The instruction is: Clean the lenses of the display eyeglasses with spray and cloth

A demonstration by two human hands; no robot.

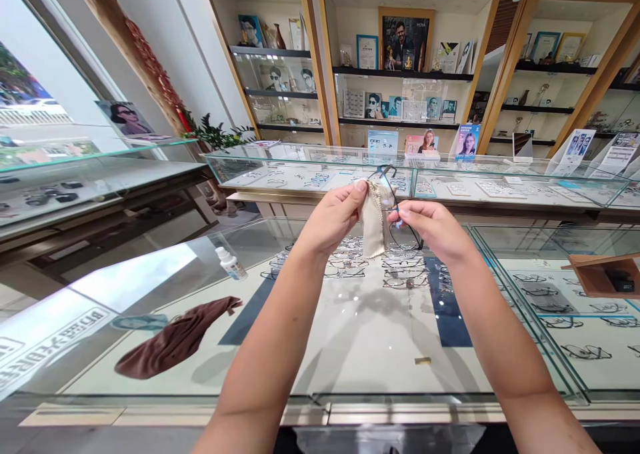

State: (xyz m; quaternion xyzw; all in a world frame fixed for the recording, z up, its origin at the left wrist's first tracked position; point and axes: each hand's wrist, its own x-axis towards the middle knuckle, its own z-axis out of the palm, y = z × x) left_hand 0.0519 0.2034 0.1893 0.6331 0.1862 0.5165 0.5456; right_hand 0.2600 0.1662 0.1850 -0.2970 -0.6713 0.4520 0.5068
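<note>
Both my hands are raised over a glass display case. My left hand (340, 215) is closed, pinching a cream cleaning cloth (373, 231) against one lens of a pair of eyeglasses (399, 207). Part of the cloth hangs down below the thumb. My right hand (425, 224) grips the dark frame near its middle between thumb and fingers. The glasses are held upright on edge, one lens above the other. Behind the cloth, part of the upper lens is hidden.
On the glass case (360, 374) lie a dark brown cloth pouch (175, 341) and a white spray bottle (231, 265) at left. Rows of eyeglass frames (405, 274) sit under the glass. A wooden tray (595, 275) stands at right. More display cases and shelves line the back.
</note>
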